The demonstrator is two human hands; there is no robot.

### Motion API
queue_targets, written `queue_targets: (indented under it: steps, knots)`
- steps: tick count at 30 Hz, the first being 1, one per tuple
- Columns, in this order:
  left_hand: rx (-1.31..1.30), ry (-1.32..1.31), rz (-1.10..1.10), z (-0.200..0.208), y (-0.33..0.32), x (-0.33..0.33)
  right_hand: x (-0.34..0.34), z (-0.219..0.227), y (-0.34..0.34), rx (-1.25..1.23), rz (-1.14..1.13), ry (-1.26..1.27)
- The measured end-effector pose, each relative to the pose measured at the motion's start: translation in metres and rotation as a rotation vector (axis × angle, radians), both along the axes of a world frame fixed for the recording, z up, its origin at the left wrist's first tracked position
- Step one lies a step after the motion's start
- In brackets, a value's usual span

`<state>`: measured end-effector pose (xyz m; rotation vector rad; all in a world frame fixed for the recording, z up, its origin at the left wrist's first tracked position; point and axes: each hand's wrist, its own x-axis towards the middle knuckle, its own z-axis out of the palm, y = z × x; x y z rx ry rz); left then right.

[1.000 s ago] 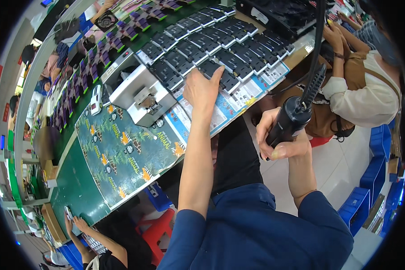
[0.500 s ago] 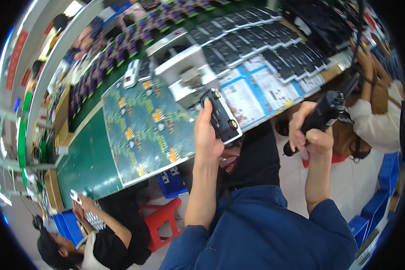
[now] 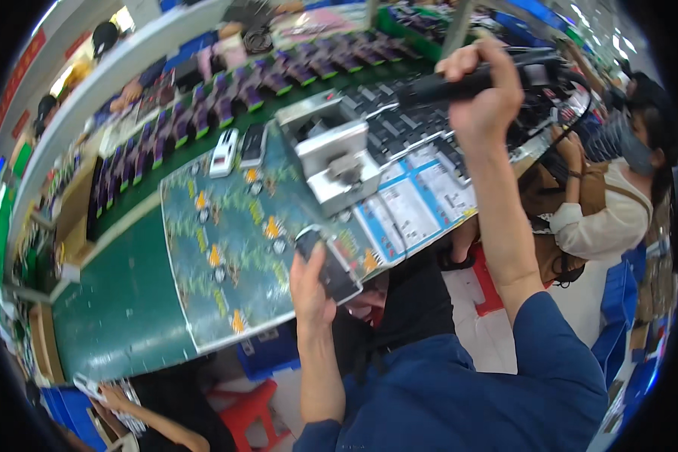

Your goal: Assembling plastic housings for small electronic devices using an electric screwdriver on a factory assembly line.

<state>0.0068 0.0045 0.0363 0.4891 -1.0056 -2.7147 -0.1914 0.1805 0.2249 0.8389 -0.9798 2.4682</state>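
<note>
We hold a flat, rectangular, plastic-looking black piece (image 3: 337, 277) in our left hand (image 3: 311, 292), at the glossy printed mat (image 3: 233, 215)'s front edge, farther from the boxy fixture (image 3: 331, 143) than before; our right hand (image 3: 486, 94), wrapped round a black cylindrical tool (image 3: 427, 90), has risen.

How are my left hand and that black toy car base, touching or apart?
Touching: the head view shows the left hand holding the black toy car base, with the thumb lying over its dark face.
</note>
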Motion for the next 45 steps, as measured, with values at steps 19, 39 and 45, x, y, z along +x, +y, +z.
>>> queue_targets:
  steps: [19, 39, 45]
  knots:
    - [-0.132, 0.011, -0.005, -0.007, -0.011, -0.003, 0.046, -0.081, -0.062, 0.347, -0.053, 0.078]
    - [-0.43, 0.014, 0.034, -0.011, 0.005, -0.004, 0.046, -0.054, -0.059, 0.612, -0.13, 0.11]
    - [-0.239, 0.002, 0.034, -0.024, 0.006, 0.003, 0.041, -0.078, -0.071, 0.436, -0.053, -0.09]
